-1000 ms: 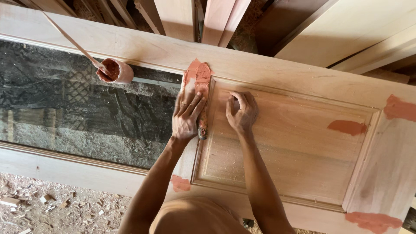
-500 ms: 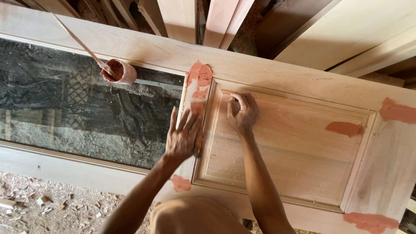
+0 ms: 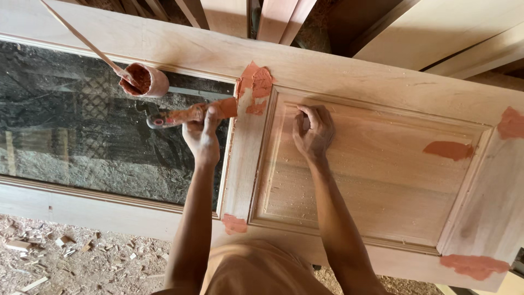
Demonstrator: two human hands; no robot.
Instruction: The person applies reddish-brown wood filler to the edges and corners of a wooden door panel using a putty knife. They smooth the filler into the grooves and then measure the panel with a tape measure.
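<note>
A pale wooden door [image 3: 371, 180] lies flat, with a recessed panel on the right and a dark glass pane [image 3: 82, 136] on the left. My left hand [image 3: 202, 134] grips a putty knife [image 3: 188, 114] smeared with orange-red filler, held over the pane's right edge. My right hand [image 3: 312, 130] rests curled on the upper left corner of the recessed panel. A patch of orange filler [image 3: 255, 82] covers the joint above the hands. A small cup of the same filler [image 3: 144, 80] with a thin stick [image 3: 82, 39] in it stands on the glass.
More filler patches mark the door at the right [image 3: 448, 149], far right [image 3: 512, 123], bottom right [image 3: 474, 265] and bottom middle [image 3: 234, 223]. Wooden boards [image 3: 273, 16] lean beyond the door. Wood chips litter the floor [image 3: 60, 257] at the lower left.
My left hand left the door stile, moved left over the glass and now holds the putty knife. The right hand stayed on the panel corner.
</note>
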